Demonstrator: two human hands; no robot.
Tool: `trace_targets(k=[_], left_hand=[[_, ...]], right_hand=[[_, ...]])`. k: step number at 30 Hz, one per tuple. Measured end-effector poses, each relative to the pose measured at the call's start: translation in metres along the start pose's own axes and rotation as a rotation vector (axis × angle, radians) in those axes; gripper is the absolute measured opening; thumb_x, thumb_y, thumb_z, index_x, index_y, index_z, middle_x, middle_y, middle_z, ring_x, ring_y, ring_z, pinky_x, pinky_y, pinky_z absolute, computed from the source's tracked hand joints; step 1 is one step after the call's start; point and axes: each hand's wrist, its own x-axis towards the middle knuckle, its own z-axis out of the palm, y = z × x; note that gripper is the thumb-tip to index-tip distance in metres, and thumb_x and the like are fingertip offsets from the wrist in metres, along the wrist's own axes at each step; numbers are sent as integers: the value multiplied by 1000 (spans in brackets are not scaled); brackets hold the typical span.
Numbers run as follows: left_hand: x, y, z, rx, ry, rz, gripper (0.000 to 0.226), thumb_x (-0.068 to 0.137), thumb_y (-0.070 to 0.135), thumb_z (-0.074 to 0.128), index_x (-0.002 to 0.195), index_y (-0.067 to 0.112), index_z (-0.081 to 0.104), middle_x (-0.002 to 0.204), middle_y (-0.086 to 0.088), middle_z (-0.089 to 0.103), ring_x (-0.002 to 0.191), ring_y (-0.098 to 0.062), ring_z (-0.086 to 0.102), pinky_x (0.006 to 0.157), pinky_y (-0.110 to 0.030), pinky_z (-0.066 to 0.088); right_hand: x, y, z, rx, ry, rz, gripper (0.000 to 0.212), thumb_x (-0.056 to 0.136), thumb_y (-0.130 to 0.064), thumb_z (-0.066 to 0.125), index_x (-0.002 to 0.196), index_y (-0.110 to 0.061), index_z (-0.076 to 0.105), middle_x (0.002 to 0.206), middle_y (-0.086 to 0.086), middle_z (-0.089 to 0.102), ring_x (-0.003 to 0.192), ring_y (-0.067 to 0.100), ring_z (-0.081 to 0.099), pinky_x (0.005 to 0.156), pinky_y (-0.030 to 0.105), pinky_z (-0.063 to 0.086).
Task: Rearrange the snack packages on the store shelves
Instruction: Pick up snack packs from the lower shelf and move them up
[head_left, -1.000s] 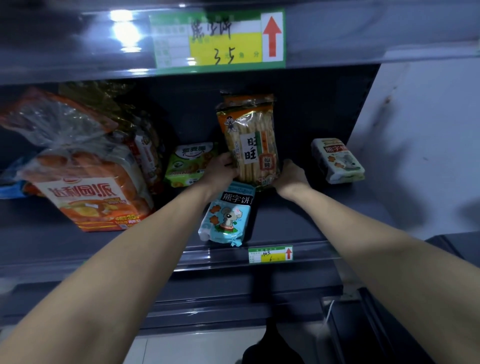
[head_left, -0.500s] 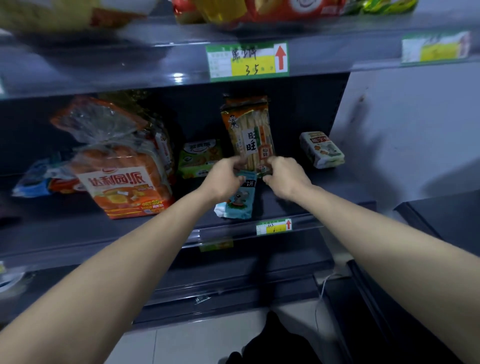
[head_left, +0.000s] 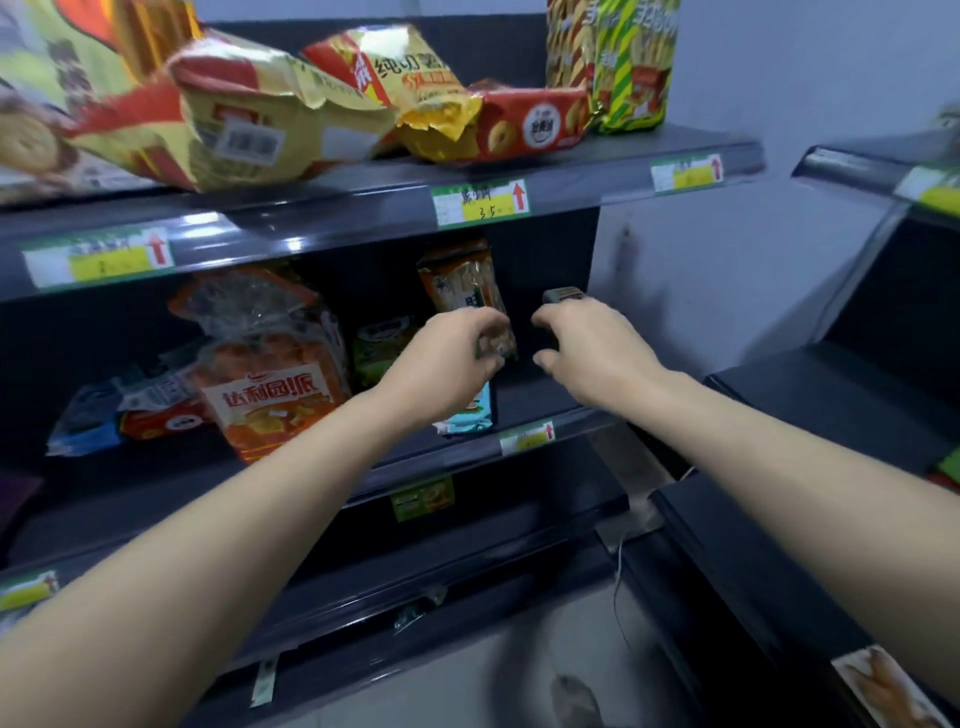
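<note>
On the middle shelf a tall orange rice cracker pack stands upright against the back panel. My left hand pinches its lower end between fingers and thumb. My right hand hovers just to the right with loosely curled fingers and nothing in it, in front of a small white snack box that it mostly hides. A light blue bear biscuit pack lies flat under my left hand. A green pack sits behind my left wrist.
A large orange bread bag fills the left of this shelf, with blue and red packs beside it. The upper shelf holds several crumpled chip bags, a red biscuit pack and a green-yellow pack. Another dark shelf unit stands at right.
The view has pulled back and tilted up, so the upper shelf now shows. My hands, which flanked the rice cracker pack's base, have drawn apart; the right one has come off it.
</note>
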Motion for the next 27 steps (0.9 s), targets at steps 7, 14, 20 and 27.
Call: trace_targets(k=[7,14,20,27], left_hand=[[13,45,-61,214,128,179,42,89,14,55,131,17,52,131,-2,57,120,-24,52,99,-35,42],[68,87,-122,225,317,212,36,91,14,55,127,17,55,126,-4,60,115,-22,54,95,-34,43],[146,86,-136,234,294,76,33,90,8,53,123,13,58,123,-7,61,111,-24,57,97,-39,48],[222,74,-130,171,221,-133,28,91,13,57,118,9,63,119,-7,64,104,-23,60,88,-32,50]], right_hand=[[6,3,-77,-207,142,-16,28,90,-17,53,115,-9,60,114,12,62,110,34,52,88,39,43],[67,27,-149,-185,360,-1,23,87,-10,55,107,-4,65,107,18,65,103,36,57,84,39,49],[149,62,-167,-156,344,8,23,84,-11,58,104,-5,67,107,20,66,101,38,60,85,42,52],[224,91,-160,-17,139,-59,28,89,-20,62,111,-4,66,113,14,66,103,30,60,85,35,52]])
